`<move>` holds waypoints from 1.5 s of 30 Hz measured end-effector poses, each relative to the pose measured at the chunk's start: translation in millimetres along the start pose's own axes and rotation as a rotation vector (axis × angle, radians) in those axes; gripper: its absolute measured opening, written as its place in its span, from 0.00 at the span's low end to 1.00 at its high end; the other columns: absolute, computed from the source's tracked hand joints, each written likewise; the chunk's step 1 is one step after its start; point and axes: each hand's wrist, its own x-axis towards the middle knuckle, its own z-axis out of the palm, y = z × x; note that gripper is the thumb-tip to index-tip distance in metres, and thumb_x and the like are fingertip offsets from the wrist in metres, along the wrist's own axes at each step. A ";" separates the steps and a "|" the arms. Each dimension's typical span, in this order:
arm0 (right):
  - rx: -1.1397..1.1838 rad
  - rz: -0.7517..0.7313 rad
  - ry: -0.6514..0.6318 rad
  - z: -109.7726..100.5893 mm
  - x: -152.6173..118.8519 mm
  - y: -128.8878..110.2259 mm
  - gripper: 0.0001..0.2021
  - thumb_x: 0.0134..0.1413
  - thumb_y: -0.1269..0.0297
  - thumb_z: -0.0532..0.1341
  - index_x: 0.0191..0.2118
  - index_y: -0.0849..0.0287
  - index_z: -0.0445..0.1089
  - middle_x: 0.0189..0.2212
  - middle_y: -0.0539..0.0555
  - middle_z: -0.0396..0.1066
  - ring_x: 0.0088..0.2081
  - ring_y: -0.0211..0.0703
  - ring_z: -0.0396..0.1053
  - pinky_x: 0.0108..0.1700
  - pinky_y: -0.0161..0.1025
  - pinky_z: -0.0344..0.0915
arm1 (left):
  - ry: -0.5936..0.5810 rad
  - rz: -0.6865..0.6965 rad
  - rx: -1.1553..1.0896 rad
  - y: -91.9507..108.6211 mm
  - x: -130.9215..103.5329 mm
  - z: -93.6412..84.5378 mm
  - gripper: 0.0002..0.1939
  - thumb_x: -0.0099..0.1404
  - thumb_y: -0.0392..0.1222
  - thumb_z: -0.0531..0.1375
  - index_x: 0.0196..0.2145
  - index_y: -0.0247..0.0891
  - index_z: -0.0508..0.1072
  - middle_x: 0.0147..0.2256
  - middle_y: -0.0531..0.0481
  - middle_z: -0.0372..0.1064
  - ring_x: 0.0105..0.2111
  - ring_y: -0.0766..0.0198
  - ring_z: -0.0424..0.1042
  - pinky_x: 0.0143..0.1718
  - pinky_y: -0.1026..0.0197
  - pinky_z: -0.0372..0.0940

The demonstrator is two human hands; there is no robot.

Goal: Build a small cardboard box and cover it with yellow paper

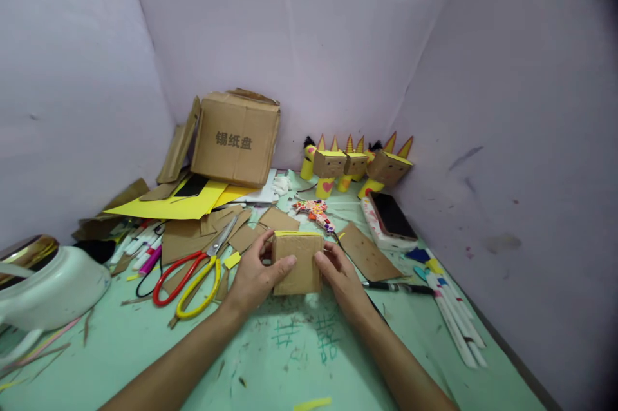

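A small cardboard box (298,266) with yellow paper along its top edge is held between my two hands, near the middle of the table. My left hand (258,272) grips its left side, the thumb lying across the front face. On the other side, my right hand (342,272) presses thumb and fingers against the right edge. The box's back and underside are hidden. To the left lie scissors (199,276) with one red and one yellow handle. Just behind the box rests a hot glue gun (313,210) with a colourful pattern.
A large carton (236,139) stands at the back left above yellow paper (174,203) and cardboard scraps. Several cardboard-headed figures (329,165) line the back. At right are a phone (393,214), a craft knife (398,287) and white markers (454,324). A pale helmet-like object (72,282) sits left.
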 end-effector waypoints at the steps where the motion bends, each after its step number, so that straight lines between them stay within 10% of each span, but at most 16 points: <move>1: -0.010 -0.009 -0.003 -0.2 0.2 -0.7 0.24 0.44 0.46 0.63 0.42 0.56 0.64 0.39 0.56 0.74 0.43 0.51 0.71 0.44 0.45 0.67 | 0.000 0.008 0.017 0.4 0.1 -0.2 0.49 0.45 0.55 0.67 0.58 0.27 0.55 0.51 0.31 0.66 0.50 0.44 0.66 0.50 0.47 0.62; 11: -0.008 -0.063 -0.079 -11.6 3.7 10.3 0.27 0.44 0.47 0.64 0.47 0.55 0.61 0.43 0.58 0.73 0.46 0.52 0.70 0.47 0.49 0.66 | -0.045 0.070 -0.001 -7.5 2.4 0.0 0.46 0.48 0.57 0.65 0.57 0.27 0.57 0.52 0.32 0.65 0.49 0.46 0.67 0.48 0.52 0.65; 19: -0.019 -0.133 -0.039 -13.5 -0.6 2.2 0.28 0.42 0.48 0.66 0.47 0.55 0.60 0.46 0.60 0.68 0.48 0.52 0.67 0.51 0.51 0.63 | -0.313 0.075 -0.085 -6.5 5.5 -10.7 0.50 0.45 0.48 0.69 0.61 0.33 0.52 0.54 0.35 0.63 0.52 0.46 0.64 0.49 0.50 0.63; 30: -0.070 -0.132 -0.207 -18.0 2.3 -1.1 0.46 0.30 0.54 0.74 0.57 0.53 0.54 0.55 0.62 0.62 0.56 0.56 0.61 0.52 0.52 0.64 | -0.344 0.106 -0.213 -8.9 7.7 -8.5 0.50 0.44 0.45 0.70 0.61 0.34 0.53 0.59 0.34 0.56 0.57 0.44 0.58 0.52 0.50 0.60; 45: -0.101 -0.223 -0.281 -16.1 -0.9 -5.0 0.41 0.39 0.53 0.70 0.60 0.54 0.55 0.60 0.61 0.56 0.61 0.57 0.54 0.54 0.52 0.62 | -0.385 0.142 -0.224 -7.8 7.9 -10.2 0.47 0.42 0.41 0.71 0.59 0.35 0.58 0.55 0.36 0.63 0.56 0.44 0.60 0.51 0.49 0.61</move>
